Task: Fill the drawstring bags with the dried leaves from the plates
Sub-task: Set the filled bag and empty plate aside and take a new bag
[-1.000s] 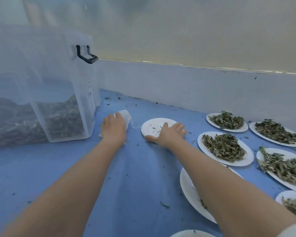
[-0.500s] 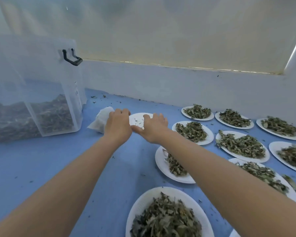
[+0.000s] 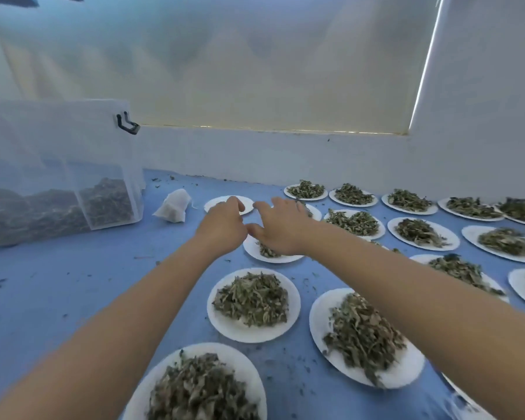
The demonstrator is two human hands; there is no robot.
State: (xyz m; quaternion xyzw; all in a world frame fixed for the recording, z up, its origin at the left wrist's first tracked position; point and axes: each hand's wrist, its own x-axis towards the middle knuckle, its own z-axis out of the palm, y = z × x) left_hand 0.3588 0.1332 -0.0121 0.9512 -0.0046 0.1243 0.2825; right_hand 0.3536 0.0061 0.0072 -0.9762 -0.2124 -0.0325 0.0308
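Presently my left hand and right hand hover side by side, fingers loose, apparently empty, over a leaf plate; the filled drawstring bag lies by the clear bin.

No readable text, label, brand, number or sign anywhere in view.
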